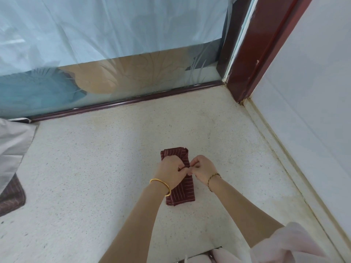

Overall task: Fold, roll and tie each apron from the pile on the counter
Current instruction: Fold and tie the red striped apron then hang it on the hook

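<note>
The rolled maroon striped apron (182,188) lies on the speckled worktop (95,168). Over its middle, the left hand (171,172) and right hand (203,170) each pinch its tie.

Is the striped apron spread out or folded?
Folded: the apron is a compact bundle; left hand and right hand pinch its middle.

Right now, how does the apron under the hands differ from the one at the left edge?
The middle apron is a compact bundle, held by the left hand and right hand; the left apron lies flat, untouched, partly under a white cloth. Both are dark red, pale-striped.
</note>
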A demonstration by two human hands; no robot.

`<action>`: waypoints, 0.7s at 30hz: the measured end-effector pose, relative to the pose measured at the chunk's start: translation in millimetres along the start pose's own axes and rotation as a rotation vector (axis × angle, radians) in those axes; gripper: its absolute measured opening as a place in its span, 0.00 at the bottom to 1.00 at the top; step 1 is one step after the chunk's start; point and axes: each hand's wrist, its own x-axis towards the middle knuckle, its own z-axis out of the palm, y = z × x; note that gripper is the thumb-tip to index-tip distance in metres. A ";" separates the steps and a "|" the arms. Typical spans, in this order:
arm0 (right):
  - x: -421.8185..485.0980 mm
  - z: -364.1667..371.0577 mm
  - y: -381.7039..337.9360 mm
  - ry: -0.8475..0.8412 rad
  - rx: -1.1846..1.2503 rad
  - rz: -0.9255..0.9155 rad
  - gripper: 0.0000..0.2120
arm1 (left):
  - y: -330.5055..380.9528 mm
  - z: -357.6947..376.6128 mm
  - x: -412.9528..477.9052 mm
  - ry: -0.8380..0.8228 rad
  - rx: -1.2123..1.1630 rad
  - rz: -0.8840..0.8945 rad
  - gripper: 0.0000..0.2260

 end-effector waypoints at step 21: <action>-11.5 0.6 -2.6 -0.098 -0.112 -0.353 0.06 | -13.6 29.4 0.0 -0.068 -0.337 -0.011 0.02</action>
